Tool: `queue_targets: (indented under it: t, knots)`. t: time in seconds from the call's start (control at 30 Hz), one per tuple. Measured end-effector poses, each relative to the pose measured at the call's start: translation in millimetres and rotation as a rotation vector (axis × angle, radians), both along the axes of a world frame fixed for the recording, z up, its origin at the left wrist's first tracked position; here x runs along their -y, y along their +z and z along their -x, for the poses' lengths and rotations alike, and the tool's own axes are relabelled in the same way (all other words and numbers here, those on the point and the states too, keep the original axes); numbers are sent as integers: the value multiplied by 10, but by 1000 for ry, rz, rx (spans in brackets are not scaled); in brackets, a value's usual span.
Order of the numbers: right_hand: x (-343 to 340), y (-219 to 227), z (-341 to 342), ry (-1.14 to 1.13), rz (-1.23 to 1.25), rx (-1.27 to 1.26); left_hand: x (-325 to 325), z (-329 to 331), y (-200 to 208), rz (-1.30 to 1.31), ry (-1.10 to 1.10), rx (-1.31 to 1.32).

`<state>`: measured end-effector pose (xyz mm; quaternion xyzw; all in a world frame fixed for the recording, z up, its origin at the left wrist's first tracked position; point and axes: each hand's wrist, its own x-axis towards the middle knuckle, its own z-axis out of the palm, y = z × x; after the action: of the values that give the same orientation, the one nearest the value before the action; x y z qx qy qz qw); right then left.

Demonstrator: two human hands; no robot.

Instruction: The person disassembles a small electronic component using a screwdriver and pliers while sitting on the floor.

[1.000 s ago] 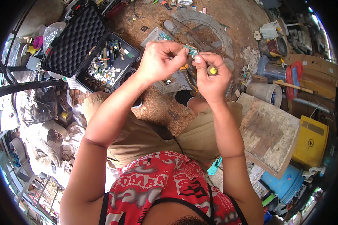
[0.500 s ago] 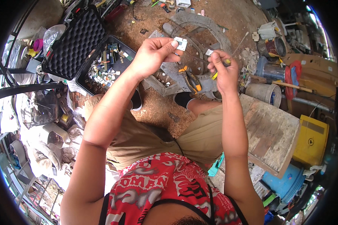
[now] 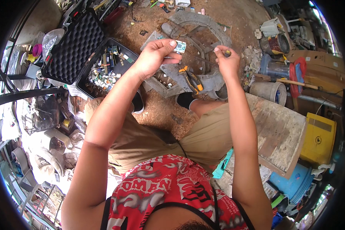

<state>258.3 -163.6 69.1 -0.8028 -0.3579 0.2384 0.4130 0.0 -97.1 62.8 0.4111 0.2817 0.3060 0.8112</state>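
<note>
Toward twelve o'clock, the left hand [image 3: 157, 57] pinches a small circuit board [image 3: 180, 46] by its near edge between thumb and fingers, leaving most of its face exposed, probably so that it can be seen clearly. At about one o'clock, the right hand [image 3: 228, 63] is curled around a screwdriver [image 3: 227, 53] with a yellow-and-dark handle, its thin shaft seeming to point away from the body; whether the fingertips also grip a scrap, I cannot tell. The two hands are apart, and the tool does not touch the board. Below the gap between them, orange-and-black pliers [image 3: 192, 80] lie on a grey ring-shaped frame [image 3: 195, 17], seemingly left within easy reach. At ten o'clock, a black hard case [image 3: 74, 48] stands open with its foam-lined lid tipped back, which gives access to the boards and chips [image 3: 105, 73] heaped inside. As for writing, the red shirt [image 3: 142, 186] carries bold printed lettering, the yellow case [image 3: 319, 140] at three to four o'clock bears a dark round emblem, and marks on the pliers are too small to read.
</note>
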Motion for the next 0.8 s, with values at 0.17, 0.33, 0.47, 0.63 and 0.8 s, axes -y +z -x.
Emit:
queue_targets:
  t: [0.17, 0.33, 0.47, 0.63, 0.8]
  knots:
    - [-80, -65, 31, 60, -71, 11, 70, -32, 46, -103, -15, -70]
    - [-220, -232, -109, -7, -79, -244, 6, -26, 48, -156, 65, -144]
    - [-350, -236, -133, 16, -130, -29, -130, 101, 51, -152, 201, -171]
    - [-422, -166, -123, -15, -43, 321, -139, 81, 40, -155, 228, -187]
    - [-580, -469, -311, -43, -1, 106, -121, 50, 60, -155, 218, -185]
